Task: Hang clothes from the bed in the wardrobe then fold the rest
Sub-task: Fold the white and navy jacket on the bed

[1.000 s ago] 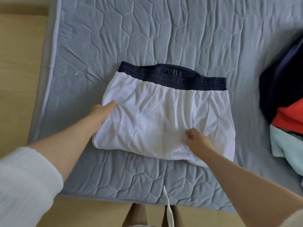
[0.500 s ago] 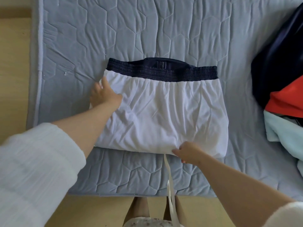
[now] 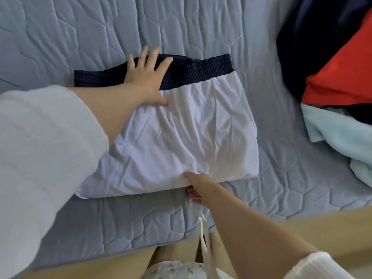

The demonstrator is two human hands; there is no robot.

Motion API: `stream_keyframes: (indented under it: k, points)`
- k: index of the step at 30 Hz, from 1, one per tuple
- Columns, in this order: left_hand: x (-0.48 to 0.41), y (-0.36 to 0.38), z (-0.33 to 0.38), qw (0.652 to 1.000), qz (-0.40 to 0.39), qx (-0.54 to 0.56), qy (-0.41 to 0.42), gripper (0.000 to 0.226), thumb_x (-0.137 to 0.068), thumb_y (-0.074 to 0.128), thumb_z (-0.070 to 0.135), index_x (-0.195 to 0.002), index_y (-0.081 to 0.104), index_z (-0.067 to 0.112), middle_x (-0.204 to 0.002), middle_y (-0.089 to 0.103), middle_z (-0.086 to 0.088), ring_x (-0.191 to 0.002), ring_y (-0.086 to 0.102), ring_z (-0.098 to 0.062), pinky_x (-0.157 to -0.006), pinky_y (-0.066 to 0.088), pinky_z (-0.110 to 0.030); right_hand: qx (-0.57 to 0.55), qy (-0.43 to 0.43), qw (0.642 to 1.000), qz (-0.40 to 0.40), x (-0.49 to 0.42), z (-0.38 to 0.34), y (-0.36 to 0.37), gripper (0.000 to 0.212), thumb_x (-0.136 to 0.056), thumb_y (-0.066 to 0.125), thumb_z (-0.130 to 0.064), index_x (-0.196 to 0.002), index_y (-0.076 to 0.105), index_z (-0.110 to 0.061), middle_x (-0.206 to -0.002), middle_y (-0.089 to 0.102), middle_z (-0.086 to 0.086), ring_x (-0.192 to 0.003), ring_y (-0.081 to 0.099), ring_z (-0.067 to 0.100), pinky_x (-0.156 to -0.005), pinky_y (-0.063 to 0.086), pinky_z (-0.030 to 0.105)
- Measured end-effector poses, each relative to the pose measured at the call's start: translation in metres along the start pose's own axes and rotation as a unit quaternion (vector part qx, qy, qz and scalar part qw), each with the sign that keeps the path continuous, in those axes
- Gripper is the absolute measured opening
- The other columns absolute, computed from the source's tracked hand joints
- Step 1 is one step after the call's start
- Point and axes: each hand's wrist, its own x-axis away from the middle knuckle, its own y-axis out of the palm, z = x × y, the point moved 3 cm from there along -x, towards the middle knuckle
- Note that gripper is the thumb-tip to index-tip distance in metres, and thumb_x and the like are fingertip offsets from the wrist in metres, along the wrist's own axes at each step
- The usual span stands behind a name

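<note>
The bed (image 3: 201,23) spreads under both hands. A pile (image 3: 332,77) of clothes lies well to the right of them. Folded white shorts (image 3: 191,133) lie flat on the bed, reaching from one hand to the other. The left hand (image 3: 145,77) presses flat on the navy waistband (image 3: 209,67), fingers spread wide. The right hand (image 3: 201,186) pinches the shorts' near edge, thumb on top and fingers beneath.

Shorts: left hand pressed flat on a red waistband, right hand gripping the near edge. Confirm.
Wrong colour: the head view shows the waistband of the shorts is navy, not red. The left hand presses flat on it; the right hand grips the near edge.
</note>
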Motion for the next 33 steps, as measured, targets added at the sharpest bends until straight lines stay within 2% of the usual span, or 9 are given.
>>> stream_keyframes:
  k: [3, 5, 7, 10, 12, 17, 21, 26, 33]
  points:
    - [-0.012, 0.002, -0.005, 0.999, -0.034, -0.003, -0.021, 0.130, -0.055, 0.077, 0.062, -0.146, -0.010, 0.031, -0.156, 0.000, -0.005, -0.141, 0.014, -0.033, -0.111, 0.013, -0.053, -0.113, 0.018, 0.993, 0.009, -0.004, 0.005, 0.009, 0.021, -0.087, 0.062, -0.027, -0.096, 0.048, -0.014, -0.075, 0.051, 0.008, -0.054, 0.046, 0.018, -0.050, 0.045, 0.024]
    - [-0.018, 0.003, -0.007, 0.998, -0.054, -0.007, -0.030, 0.132, -0.053, 0.077, 0.063, -0.146, -0.010, 0.031, -0.153, 0.018, -0.008, -0.133, 0.032, -0.035, -0.106, 0.021, -0.051, -0.178, 0.026, 0.984, 0.010, -0.006, 0.010, 0.013, 0.025, -0.084, 0.066, -0.024, -0.081, 0.042, -0.018, -0.080, 0.053, 0.009, -0.060, 0.051, 0.019, -0.064, 0.054, 0.034]
    - [-0.022, 0.002, -0.008, 0.998, -0.056, 0.007, -0.039, 0.125, -0.054, 0.077, 0.061, -0.146, -0.002, 0.030, -0.145, 0.036, -0.008, -0.125, 0.043, -0.034, -0.103, 0.025, -0.051, -0.249, 0.032, 0.968, -0.008, -0.007, 0.014, 0.018, 0.026, -0.083, 0.068, -0.019, -0.080, 0.042, -0.019, -0.083, 0.054, 0.009, -0.063, 0.054, 0.020, -0.059, 0.054, 0.032]
    - [-0.026, 0.001, -0.012, 0.996, -0.070, 0.051, -0.032, 0.078, -0.062, 0.075, 0.054, -0.123, 0.036, 0.025, -0.114, 0.057, 0.000, -0.103, 0.055, -0.029, -0.084, 0.036, -0.038, -0.309, 0.045, 0.948, -0.062, -0.004, 0.017, 0.028, 0.022, -0.082, 0.070, -0.020, -0.096, 0.054, -0.015, -0.089, 0.058, 0.007, -0.071, 0.058, 0.020, -0.057, 0.049, 0.029]
    - [-0.022, -0.001, -0.011, 0.994, -0.089, 0.068, -0.018, 0.045, -0.070, 0.071, 0.051, -0.095, 0.044, 0.025, -0.093, 0.056, 0.003, -0.088, 0.053, -0.026, -0.072, 0.034, -0.032, -0.316, 0.052, 0.944, -0.085, -0.005, 0.018, 0.032, 0.035, -0.078, 0.074, -0.021, -0.108, 0.056, -0.015, -0.094, 0.059, 0.004, -0.078, 0.059, 0.020, -0.064, 0.049, 0.030]
    - [-0.006, 0.006, -0.009, 0.985, -0.135, 0.106, -0.023, 0.028, -0.080, 0.063, 0.048, -0.076, 0.052, 0.022, -0.073, 0.051, 0.004, -0.080, 0.050, -0.023, -0.073, 0.033, -0.029, -0.373, 0.042, 0.921, -0.102, -0.004, 0.018, 0.037, 0.022, -0.080, 0.071, -0.008, -0.093, 0.055, -0.015, -0.096, 0.062, 0.007, -0.083, 0.060, 0.022, -0.063, 0.050, 0.032]
    - [0.010, 0.005, -0.018, 0.945, -0.184, 0.261, -0.065, 0.022, -0.081, 0.069, 0.034, -0.088, 0.060, 0.016, -0.080, 0.057, 0.000, -0.077, 0.054, -0.020, -0.070, 0.040, -0.027, -0.407, 0.011, 0.911, -0.075, 0.003, 0.017, 0.036, 0.023, -0.083, 0.065, -0.005, -0.102, 0.054, -0.013, -0.100, 0.062, 0.009, -0.087, 0.061, 0.025, -0.066, 0.051, 0.034]
    - [0.038, -0.020, -0.027, 0.896, -0.175, 0.397, -0.094, 0.014, -0.082, 0.070, 0.026, -0.078, 0.059, 0.019, -0.074, 0.057, 0.001, -0.066, 0.054, -0.015, -0.056, 0.040, -0.023, -0.388, -0.050, 0.920, -0.038, 0.031, -0.021, 0.010, 0.025, -0.084, 0.064, -0.009, -0.107, 0.054, -0.010, -0.093, 0.063, 0.009, -0.079, 0.060, 0.023, -0.060, 0.050, 0.032]
    - [0.074, -0.098, -0.052, 0.805, -0.069, 0.571, -0.145, 0.018, -0.079, 0.073, 0.031, -0.086, 0.060, 0.022, -0.084, 0.061, 0.004, -0.074, 0.058, -0.010, -0.057, 0.043, -0.021, -0.347, -0.201, 0.916, 0.015, 0.108, -0.106, -0.041, 0.034, -0.081, 0.067, -0.020, -0.114, 0.058, -0.016, -0.101, 0.067, 0.007, -0.086, 0.064, 0.025, -0.069, 0.054, 0.036]
